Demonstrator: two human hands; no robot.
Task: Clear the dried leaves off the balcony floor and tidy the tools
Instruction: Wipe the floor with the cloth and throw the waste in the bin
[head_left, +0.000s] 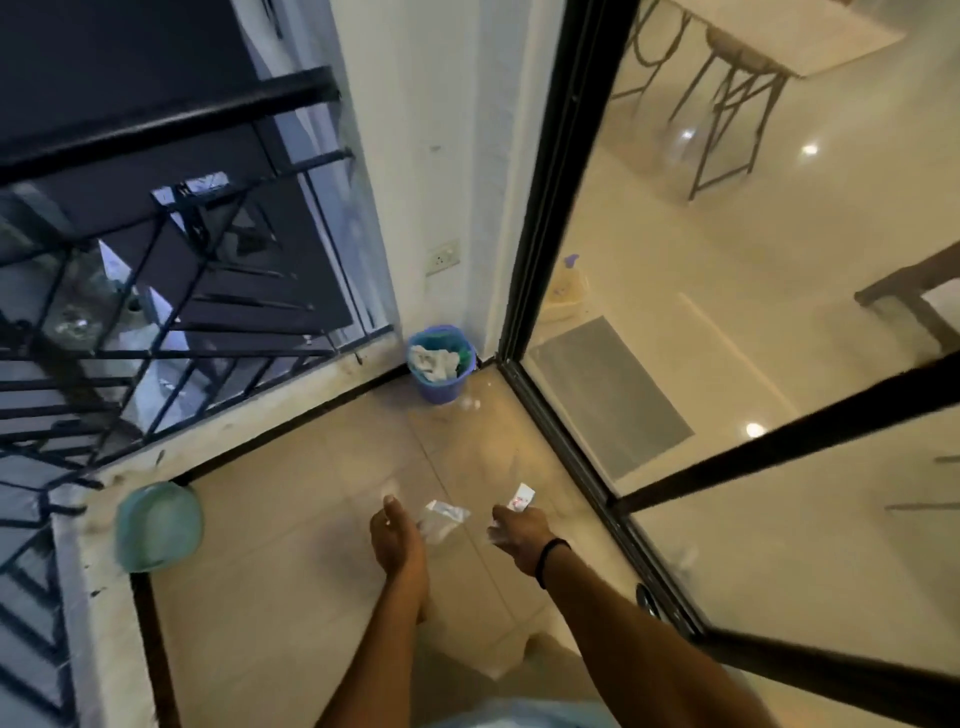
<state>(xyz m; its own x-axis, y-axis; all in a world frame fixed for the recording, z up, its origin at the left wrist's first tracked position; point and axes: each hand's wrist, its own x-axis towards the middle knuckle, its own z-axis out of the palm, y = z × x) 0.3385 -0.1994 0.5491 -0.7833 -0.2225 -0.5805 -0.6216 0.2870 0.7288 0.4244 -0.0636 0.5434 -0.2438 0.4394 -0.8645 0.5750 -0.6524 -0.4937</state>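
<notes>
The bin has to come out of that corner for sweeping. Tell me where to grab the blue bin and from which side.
Grip the near rim of the blue bin, reaching down from the open floor side. It stands upright and open-topped in the corner between the wall and the door frame, so only its front is free.

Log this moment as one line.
left hand at clear wrapper, grip unclear | right hand pinches white scrap | blue bin in corner

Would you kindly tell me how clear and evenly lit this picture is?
Head view: motion blur smears the left hand, right hand and green bowl; the bin is sharper; the wide lens bends the railing; lamp glare spots the indoor floor.
</notes>
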